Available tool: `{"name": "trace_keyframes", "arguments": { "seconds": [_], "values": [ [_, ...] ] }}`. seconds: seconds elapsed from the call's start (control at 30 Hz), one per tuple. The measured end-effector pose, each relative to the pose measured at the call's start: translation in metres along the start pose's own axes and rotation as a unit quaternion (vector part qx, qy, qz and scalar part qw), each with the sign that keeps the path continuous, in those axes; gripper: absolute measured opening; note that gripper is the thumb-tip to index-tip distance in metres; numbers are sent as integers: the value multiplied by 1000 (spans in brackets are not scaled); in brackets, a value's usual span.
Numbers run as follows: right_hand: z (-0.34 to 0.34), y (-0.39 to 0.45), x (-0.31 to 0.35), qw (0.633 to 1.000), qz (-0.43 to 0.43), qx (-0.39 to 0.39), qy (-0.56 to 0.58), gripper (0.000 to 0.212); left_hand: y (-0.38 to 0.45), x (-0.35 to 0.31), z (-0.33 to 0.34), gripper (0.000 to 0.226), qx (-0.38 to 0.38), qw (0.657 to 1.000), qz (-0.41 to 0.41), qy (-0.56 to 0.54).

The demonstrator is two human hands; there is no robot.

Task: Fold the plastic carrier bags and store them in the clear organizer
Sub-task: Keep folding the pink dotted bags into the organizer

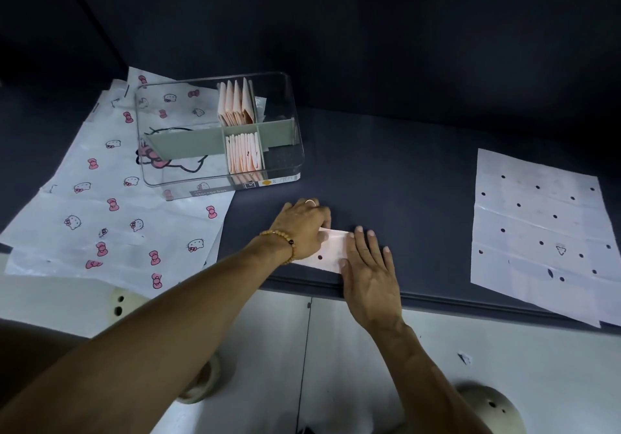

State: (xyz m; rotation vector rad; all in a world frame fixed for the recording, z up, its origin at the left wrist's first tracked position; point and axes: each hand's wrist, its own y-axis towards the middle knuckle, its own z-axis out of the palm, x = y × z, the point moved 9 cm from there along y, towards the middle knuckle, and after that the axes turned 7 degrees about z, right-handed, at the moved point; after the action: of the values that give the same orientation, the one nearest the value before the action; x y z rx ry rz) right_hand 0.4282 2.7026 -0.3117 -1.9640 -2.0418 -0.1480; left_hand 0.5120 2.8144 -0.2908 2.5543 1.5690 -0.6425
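Folding step under way: bag (331,248) at the bench (420,198) front edge, pinched by left hand (302,228), pressed flat under straight fingers (361,237) of right hand (369,275). Next, likely another fold, then slotting into organizer (220,131) toward the back-left.

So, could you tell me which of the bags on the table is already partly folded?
The small bag under both hands, at the table's front edge, is folded into a narrow strip; the cat-print bags on the left and the dotted bag on the right lie flat.
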Motion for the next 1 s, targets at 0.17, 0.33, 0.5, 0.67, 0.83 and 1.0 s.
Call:
{"name": "trace_keyframes", "arguments": {
  "seconds": [0.17,0.33,0.5,0.67,0.83,1.0],
  "values": [
    [-34,19,2,974,106,-22,197,54,-21,22,-18,11,-20,927,-70,-369],
    [-70,49,32,874,155,16,460,4,-32,44,-60,8,-115,797,-85,-587],
    [-101,85,71,877,106,-9,469,16,-26,72,-98,5,-201,761,-100,-608],
    [-123,123,87,858,121,-87,491,16,-28,144,-136,13,-375,687,-198,-590],
    [-128,149,101,829,132,-111,532,14,-29,193,-164,36,-478,749,-259,-378],
    [-127,171,111,812,141,-126,553,9,3,184,-160,74,-367,873,-278,-159]
  ]
}}
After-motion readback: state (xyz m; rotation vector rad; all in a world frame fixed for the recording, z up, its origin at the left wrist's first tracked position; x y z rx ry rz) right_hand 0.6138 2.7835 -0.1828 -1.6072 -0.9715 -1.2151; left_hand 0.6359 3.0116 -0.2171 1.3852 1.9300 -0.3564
